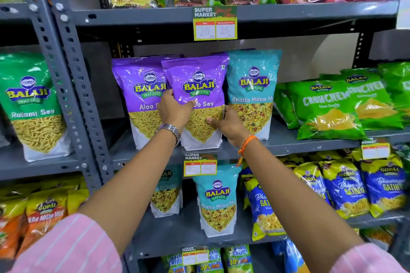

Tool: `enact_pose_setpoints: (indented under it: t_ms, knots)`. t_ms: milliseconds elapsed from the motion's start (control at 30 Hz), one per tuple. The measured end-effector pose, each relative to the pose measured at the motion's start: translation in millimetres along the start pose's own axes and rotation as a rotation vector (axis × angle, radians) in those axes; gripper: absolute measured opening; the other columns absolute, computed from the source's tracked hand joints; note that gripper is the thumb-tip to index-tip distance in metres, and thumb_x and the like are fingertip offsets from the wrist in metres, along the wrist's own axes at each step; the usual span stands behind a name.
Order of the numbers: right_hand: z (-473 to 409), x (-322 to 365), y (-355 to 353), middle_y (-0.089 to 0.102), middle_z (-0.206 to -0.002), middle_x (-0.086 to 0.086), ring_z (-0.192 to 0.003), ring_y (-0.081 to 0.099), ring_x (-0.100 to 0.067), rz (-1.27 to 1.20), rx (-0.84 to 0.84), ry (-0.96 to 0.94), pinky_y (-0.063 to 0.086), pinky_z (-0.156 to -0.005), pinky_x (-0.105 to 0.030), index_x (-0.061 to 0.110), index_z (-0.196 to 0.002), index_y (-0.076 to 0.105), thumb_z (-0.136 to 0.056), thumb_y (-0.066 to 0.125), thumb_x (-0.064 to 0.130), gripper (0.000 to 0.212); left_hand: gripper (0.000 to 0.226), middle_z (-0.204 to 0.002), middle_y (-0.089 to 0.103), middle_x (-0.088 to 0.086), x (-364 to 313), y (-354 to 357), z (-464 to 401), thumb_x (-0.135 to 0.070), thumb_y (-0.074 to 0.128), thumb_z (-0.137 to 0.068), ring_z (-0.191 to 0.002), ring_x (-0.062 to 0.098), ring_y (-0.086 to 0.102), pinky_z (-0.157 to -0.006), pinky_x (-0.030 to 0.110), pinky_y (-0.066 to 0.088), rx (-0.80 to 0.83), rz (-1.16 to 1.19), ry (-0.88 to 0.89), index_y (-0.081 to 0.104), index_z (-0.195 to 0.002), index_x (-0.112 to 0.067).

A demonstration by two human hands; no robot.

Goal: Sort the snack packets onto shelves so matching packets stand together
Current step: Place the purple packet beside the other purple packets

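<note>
On shelf (288, 143) — purple packet (199, 86); both hands

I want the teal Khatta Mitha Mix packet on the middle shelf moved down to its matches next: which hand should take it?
Probably the right hand: it lies against the teal Khatta Mitha Mix packet already. The left hand sits on the far side of the front purple Aloo Sev packet and can steady it.

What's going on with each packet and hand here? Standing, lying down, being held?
Front purple Aloo Sev packet: upright, held by both hands.
Second Aloo Sev packet: upright, partly behind the first.
Teal Khatta Mitha packet: upright beside it on the same shelf.
Lower teal packets: upright, one shelf down.
Green Crunchem bags: lying tilted in a pile.
Left hand: gripping the packet's left edge.
Right hand: gripping its lower right edge.
</note>
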State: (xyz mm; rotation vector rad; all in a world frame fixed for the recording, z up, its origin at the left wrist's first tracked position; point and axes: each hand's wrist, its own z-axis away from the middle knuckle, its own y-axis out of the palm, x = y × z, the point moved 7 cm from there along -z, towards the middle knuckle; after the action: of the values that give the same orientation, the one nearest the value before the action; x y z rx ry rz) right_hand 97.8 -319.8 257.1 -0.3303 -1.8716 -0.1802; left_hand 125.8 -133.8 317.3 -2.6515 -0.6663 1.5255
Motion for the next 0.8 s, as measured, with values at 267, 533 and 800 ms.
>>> enact_pose_setpoints:
  t_ms: [267, 533, 800]
  knots:
    - [7, 9, -24, 0.068, -0.119, -0.009, -0.110, 0.067, -0.027, 0.314, 0.013, -0.086, 0.054, -0.099, -0.048, 0.007, -0.128, 0.051, -0.066, 0.090, 0.035, 0.078, 0.070, -0.125, 0.062, 0.006, 3, -15, 57, -0.006, 0.086, -0.071, -0.119, 0.021, 0.063, -0.104, 0.031, 0.050, -0.117, 0.347, -0.018, 0.054, -0.134, -0.009]
    - [5, 57, -167, 0.063, -0.084, -0.003, -0.072, 0.062, -0.009, 0.044, -0.444, -0.251, 0.055, -0.068, -0.019, 0.010, -0.103, 0.059, -0.076, 0.085, 0.013, 0.038, 0.053, -0.121, 0.065, 0.000, -13, 80, 111, -0.024, 0.084, -0.069, -0.114, 0.018, 0.063, -0.106, 0.037, 0.051, 0.214, 0.235, 0.070, 0.059, -0.115, -0.021]
    - [-49, 36, -178, 0.059, -0.090, 0.012, -0.074, 0.058, 0.007, -0.107, -0.144, -0.098, 0.047, -0.057, -0.001, 0.022, -0.087, 0.053, -0.085, 0.077, 0.008, 0.028, 0.099, -0.142, 0.052, 0.002, -13, 169, 118, -0.049, 0.088, -0.061, -0.130, 0.019, 0.052, -0.113, 0.037, 0.043, 0.443, 0.027, 0.003, 0.043, -0.142, -0.014]
